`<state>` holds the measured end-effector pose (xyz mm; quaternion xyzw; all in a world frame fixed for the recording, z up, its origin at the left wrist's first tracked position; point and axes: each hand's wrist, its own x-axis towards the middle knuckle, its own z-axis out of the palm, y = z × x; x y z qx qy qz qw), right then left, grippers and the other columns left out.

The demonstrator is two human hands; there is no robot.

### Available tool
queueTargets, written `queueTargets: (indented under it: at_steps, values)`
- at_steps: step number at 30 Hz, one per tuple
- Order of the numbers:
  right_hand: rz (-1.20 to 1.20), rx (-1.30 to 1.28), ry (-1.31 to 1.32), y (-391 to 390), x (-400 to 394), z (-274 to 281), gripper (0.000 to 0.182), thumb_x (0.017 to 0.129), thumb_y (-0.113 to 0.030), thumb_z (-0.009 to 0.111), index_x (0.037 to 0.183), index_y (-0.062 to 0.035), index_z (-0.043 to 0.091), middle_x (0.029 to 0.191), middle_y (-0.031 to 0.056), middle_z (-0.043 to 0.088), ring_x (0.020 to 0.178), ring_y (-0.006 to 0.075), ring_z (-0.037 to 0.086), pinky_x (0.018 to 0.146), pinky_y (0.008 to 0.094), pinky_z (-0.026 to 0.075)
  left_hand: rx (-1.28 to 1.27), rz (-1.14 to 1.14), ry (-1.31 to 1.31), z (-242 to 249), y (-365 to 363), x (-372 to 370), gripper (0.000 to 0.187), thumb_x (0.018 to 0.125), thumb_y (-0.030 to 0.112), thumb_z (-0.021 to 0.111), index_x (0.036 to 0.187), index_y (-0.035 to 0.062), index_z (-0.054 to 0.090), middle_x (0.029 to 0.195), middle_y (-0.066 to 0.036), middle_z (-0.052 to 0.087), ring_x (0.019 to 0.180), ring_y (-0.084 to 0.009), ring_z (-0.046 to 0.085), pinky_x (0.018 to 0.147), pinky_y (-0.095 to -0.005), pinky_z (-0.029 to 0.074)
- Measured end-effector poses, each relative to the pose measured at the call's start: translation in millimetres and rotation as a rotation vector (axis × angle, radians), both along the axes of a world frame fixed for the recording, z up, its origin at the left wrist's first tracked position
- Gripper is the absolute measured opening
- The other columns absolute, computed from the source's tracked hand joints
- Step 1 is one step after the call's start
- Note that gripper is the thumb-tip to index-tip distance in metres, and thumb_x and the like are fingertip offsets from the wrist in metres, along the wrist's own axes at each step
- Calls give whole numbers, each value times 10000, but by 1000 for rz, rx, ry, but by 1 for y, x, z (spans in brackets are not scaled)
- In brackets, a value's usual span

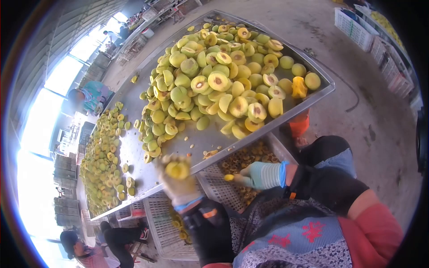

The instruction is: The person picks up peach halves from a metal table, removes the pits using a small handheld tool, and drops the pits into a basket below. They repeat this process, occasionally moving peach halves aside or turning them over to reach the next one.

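Observation:
A large heap of halved yellow-green stone fruit [196, 85], some cut faces showing brown centres, lies on a metal-topped table [199, 142]. My left hand [178, 185], in a pale glove smeared by motion, holds a yellow fruit half [177, 170] at the table's near edge. To its right my right hand [261, 174], in a striped light-blue glove, is closed with a small yellow thing [229, 177] at its fingertips; what it is I cannot make out. That hand hangs over a crate [214, 187] holding brownish pits and scraps [243, 161].
Below my left arm stands a white plastic crate [163, 228] with some fruit pieces inside. A second fruit pile [100, 161] covers the table's left end. One person [89, 96] is beyond the table; another person [89, 252] sits at lower left. Crates [355, 29] stand at upper right.

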<state>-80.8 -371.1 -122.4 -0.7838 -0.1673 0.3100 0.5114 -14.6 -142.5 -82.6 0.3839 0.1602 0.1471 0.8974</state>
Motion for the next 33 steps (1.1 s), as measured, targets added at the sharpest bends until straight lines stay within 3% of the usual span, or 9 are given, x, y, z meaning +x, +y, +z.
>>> queueTargets:
  at_steps: [2,5,8,10,12,14,17,26,33]
  values:
    - [-59,-112,-90,-5,2,5,560,1026,-495,434,1004,0,694,945,254,696,923,416,672,883,461,509,926,212,397,22,50,-22,341,987,373,599,965,48,699,878,-68,679,769,-153,630,657,-293,520]
    - [-192,-35,-250,-1,3,-10,492,1024,-442,461,983,-3,679,903,265,684,901,450,657,834,488,516,1576,307,617,23,95,-19,459,979,395,627,1228,12,674,1060,-82,713,947,-174,651,855,-321,523]
    - [-287,-9,-345,3,7,-14,475,1029,-433,458,966,-3,650,834,253,676,853,450,657,782,498,517,1195,-67,71,11,45,18,467,939,397,680,1222,26,673,1082,-76,710,970,-176,633,885,-314,500]
    - [-309,-43,-359,0,11,-12,477,1027,-438,460,960,-7,653,827,249,677,847,443,660,779,497,519,1110,-342,177,19,-23,39,470,926,406,684,1224,43,658,1112,-94,708,1028,-193,624,890,-324,491]
    - [-324,-100,-367,-3,14,-13,477,1025,-443,461,958,-13,656,819,242,679,837,437,664,772,497,522,1376,-457,91,-19,-50,90,535,922,453,642,1260,38,632,1099,-135,706,1034,-260,644,866,-361,508]
    - [-328,-182,-375,-7,15,-16,476,1023,-449,462,961,-21,660,810,233,682,821,431,667,761,498,524,1525,-655,196,-23,-81,120,544,947,441,619,1351,82,561,1162,-90,633,981,-212,649,765,-336,539]
    - [-352,-168,-391,-17,17,-13,482,1021,-458,455,948,-27,659,791,225,679,803,423,671,743,498,528,1009,-687,335,-50,-99,154,616,958,472,581,1425,85,471,1217,-112,618,1003,-270,655,801,-400,573]
    - [-418,-184,-462,-18,15,-7,480,1001,-485,487,948,-31,635,740,225,664,745,431,666,698,522,518,541,-765,250,-56,-98,148,364,999,222,615,1318,73,524,1188,-96,665,1014,-282,680,732,-497,611]
    - [-628,48,-468,-29,17,22,434,989,-441,551,907,-17,599,702,255,627,714,462,638,658,513,501,141,-868,64,-48,-75,135,258,964,57,609,1209,-22,620,1135,-121,683,1059,-260,663,937,-415,570]
